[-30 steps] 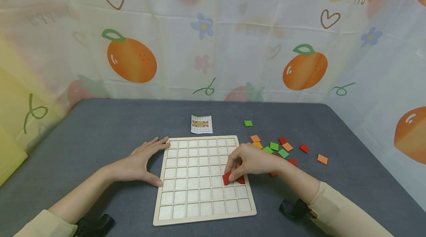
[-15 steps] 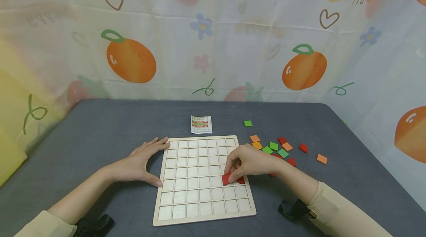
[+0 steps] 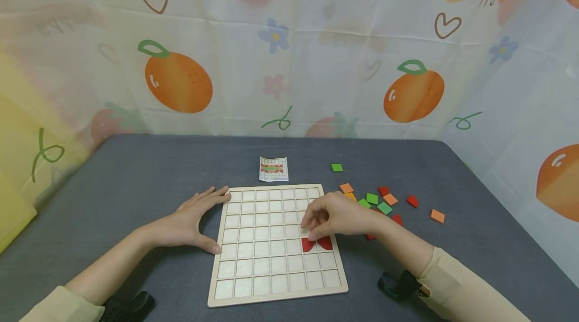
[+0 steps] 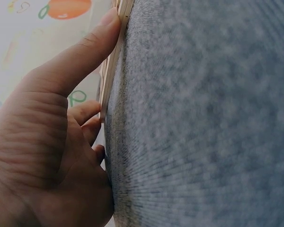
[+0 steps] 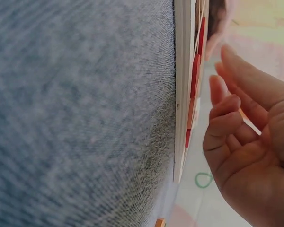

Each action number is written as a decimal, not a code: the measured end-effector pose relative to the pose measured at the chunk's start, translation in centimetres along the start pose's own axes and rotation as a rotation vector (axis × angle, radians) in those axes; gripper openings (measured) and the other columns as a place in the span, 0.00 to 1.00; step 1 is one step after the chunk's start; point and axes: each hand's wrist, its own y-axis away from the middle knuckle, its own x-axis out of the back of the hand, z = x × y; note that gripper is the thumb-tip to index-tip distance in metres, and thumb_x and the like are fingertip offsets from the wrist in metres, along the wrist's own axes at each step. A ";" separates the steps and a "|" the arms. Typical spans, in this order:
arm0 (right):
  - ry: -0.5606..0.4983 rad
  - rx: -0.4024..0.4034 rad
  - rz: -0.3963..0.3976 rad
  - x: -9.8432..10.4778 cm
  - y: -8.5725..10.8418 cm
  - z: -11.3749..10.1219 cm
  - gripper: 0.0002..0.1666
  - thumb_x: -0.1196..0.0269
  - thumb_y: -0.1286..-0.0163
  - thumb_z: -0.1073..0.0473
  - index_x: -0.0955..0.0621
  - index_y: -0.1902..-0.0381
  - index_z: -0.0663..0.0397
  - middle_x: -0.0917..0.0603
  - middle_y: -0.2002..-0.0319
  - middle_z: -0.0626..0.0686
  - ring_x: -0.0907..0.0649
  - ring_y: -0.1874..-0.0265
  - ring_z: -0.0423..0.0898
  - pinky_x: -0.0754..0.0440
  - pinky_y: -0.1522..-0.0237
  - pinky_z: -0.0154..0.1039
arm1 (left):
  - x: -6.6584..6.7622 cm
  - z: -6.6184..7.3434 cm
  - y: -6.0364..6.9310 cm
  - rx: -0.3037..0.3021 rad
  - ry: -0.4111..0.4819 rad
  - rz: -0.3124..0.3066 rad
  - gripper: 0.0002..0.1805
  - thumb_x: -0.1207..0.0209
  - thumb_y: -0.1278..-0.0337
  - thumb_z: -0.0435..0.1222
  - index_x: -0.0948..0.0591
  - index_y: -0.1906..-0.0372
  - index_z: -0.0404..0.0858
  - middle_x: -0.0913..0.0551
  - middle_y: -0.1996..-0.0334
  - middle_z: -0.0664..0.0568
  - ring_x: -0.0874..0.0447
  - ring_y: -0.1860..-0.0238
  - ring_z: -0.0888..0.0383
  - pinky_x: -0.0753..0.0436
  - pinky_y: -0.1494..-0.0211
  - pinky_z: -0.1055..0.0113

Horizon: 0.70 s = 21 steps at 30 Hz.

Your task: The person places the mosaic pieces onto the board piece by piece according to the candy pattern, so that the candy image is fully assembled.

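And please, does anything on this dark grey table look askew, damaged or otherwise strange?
Nothing looks spilled or damaged. The pale wooden grid board sits slightly askew, its far edge not parallel to that of the table. One bright green square tile lies alone, beyond the other loose coloured tiles.

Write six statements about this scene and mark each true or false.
The left hand touches the board. True.
Two red tiles lie on the board near the right hand. True.
The right hand holds a green tile. False: no tile shows in it.
A picture card lies on the table beyond the board. True.
The picture card is blank. False: it bears a coloured pattern.
The loose tiles are all red. False: some are green or orange.
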 end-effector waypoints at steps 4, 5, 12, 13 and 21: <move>-0.010 -0.006 0.019 0.3 0.1 -0.1 0.09 0.29 0.39 0.54 0.13 0.60 0.46 0.14 0.70 0.47 0.19 0.76 0.38 0.22 0.71 0.30 | 0.0 0.0 0.0 -0.003 0.002 0.003 0.60 0.25 0.65 0.57 0.39 0.24 0.43 0.49 0.20 0.43 0.62 0.21 0.31 0.59 0.30 0.25; -0.011 -0.006 0.023 0.4 0.1 -0.1 0.09 0.29 0.38 0.54 0.13 0.60 0.46 0.14 0.70 0.47 0.19 0.76 0.39 0.22 0.70 0.30 | 0.0 0.0 0.0 -0.004 0.002 0.003 0.60 0.25 0.65 0.57 0.39 0.24 0.44 0.49 0.20 0.43 0.62 0.21 0.32 0.59 0.30 0.25; 0.015 -0.030 0.082 1.3 0.5 -0.1 0.12 0.32 0.35 0.50 0.14 0.56 0.46 0.13 0.63 0.44 0.16 0.65 0.38 0.17 0.59 0.34 | -0.1 0.0 0.0 0.000 0.000 0.004 0.60 0.24 0.66 0.57 0.39 0.24 0.43 0.50 0.20 0.43 0.62 0.21 0.31 0.59 0.30 0.25; 0.020 -0.036 0.092 1.5 0.5 -0.1 0.12 0.32 0.35 0.50 0.14 0.56 0.45 0.12 0.62 0.43 0.16 0.64 0.38 0.17 0.58 0.34 | -0.1 0.0 0.0 0.000 0.000 0.004 0.60 0.24 0.66 0.58 0.39 0.24 0.43 0.50 0.20 0.43 0.62 0.21 0.31 0.59 0.30 0.25; 0.011 -0.092 0.204 3.5 1.5 0.9 0.15 0.35 0.32 0.49 0.14 0.51 0.47 0.11 0.55 0.46 0.16 0.57 0.44 0.17 0.54 0.39 | -0.1 0.0 0.0 -0.004 -0.004 0.005 0.60 0.25 0.65 0.58 0.39 0.24 0.43 0.49 0.20 0.43 0.61 0.21 0.31 0.59 0.29 0.25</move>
